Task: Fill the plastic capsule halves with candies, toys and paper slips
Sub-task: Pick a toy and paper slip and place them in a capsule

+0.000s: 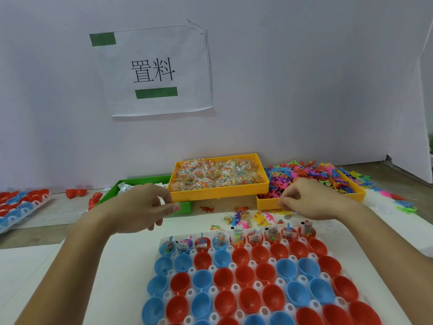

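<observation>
Filling has reached only the far row — the table (121, 273) carries a white tray (236, 288) of red and blue capsule halves (264, 273), long axis running away from the person, and just the row nearest the bins holds candy, a toy and a slip. Every nearer row looks empty, so I judge most of the work is ahead. Beyond the tray's far edge sit three supply bins: a green bin (110, 195) of paper slips to the left, a yellow bin of candy packets (218, 174) in the middle, and a yellow bin of toys (311, 179) to the right, heaped past its rim. Loose toys and packets (248, 216) lie in the gap between bins and tray.

Left hand (143, 207) hovers by the green bin's near corner, fingers curled, thumb and fingertip close together — cannot tell if it pinches a slip. Right hand (311, 200) sits at the toy bin's near edge, fingers curled in a pinch; what it holds is hidden. Both hands are beyond the tray, so the next empty row lies back toward the person, with open room above the cups.
</observation>
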